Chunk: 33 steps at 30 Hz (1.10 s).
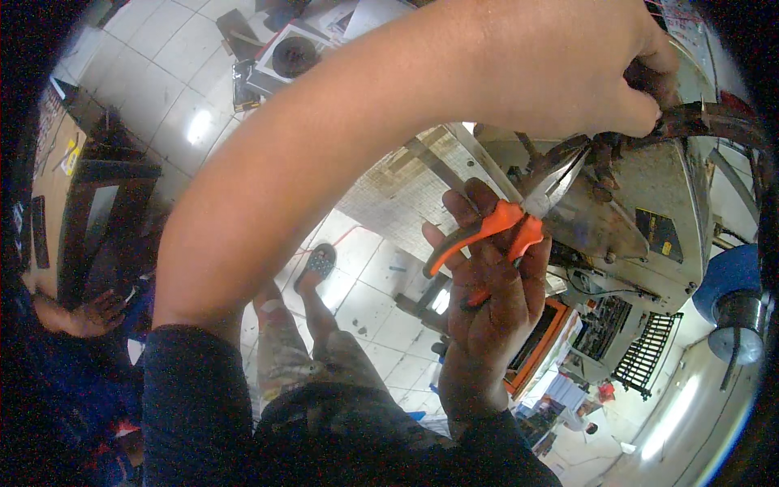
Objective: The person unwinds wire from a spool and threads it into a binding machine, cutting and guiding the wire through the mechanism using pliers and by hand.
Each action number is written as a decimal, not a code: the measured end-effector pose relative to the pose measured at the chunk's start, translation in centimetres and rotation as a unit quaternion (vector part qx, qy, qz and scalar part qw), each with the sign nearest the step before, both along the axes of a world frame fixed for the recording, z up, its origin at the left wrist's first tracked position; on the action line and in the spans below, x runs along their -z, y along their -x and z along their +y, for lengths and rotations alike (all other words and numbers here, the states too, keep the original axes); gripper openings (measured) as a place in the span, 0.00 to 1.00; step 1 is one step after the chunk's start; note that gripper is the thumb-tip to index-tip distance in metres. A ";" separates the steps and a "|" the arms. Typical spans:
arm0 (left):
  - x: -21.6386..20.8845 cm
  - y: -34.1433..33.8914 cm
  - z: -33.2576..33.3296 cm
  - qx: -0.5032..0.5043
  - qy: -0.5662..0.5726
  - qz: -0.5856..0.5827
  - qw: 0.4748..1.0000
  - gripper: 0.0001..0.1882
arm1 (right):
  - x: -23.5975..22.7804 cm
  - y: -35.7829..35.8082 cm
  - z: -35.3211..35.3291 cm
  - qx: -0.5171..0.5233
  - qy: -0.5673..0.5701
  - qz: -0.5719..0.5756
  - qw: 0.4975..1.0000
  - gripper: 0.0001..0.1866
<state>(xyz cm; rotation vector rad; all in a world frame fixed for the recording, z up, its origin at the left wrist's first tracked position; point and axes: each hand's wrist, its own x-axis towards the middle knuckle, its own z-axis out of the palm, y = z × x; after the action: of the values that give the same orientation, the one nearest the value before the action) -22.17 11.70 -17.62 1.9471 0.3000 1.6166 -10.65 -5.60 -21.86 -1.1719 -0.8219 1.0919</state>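
Note:
My left arm reaches across the view, and my left hand (600,65) is at the upper right, thumb and fingers closed at a dark curved metal piece (706,122) on a machine. What lies between those fingertips is mostly hidden. Lower down, my right hand (495,300) is turned palm up, its fingers loosely around a pair of pliers (531,217) with orange and black handles. The pliers' silver jaws point up and to the right. Their tips are at dark metal parts just below my left hand; whether they grip anything cannot be made out.
The machine's pale metal body (677,231) fills the right side, with a blue spool (730,284) beside it. An orange-framed box (535,345) and papers (560,394) lie below. At left, another person's hand (101,315) shows near a cardboard box (61,178).

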 end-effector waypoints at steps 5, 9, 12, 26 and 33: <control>-0.6 0.4 0.1 0.107 0.074 0.039 0.991 0.13 | -0.1 0.0 0.0 0.004 0.011 0.000 1.000 0.25; -3.4 1.6 -0.7 0.092 0.228 0.070 0.967 0.12 | -0.1 -0.2 0.0 0.000 0.011 -0.006 1.000 0.25; -0.5 0.0 0.4 0.043 0.054 -0.003 0.998 0.12 | -0.3 0.3 0.0 0.010 0.019 -0.001 1.000 0.25; 0.3 1.2 1.1 0.116 0.002 -0.027 0.993 0.12 | -0.1 0.1 -0.1 -0.002 0.016 0.000 1.000 0.26; -0.2 0.0 -0.5 0.028 0.019 -0.003 0.999 0.11 | -0.1 0.1 -0.1 0.011 0.022 -0.006 1.000 0.25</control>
<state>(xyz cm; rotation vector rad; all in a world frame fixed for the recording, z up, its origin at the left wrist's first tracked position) -22.16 11.20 -17.45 1.9043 0.2702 1.5708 -10.77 -5.75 -21.74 -1.2231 -0.7963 1.0896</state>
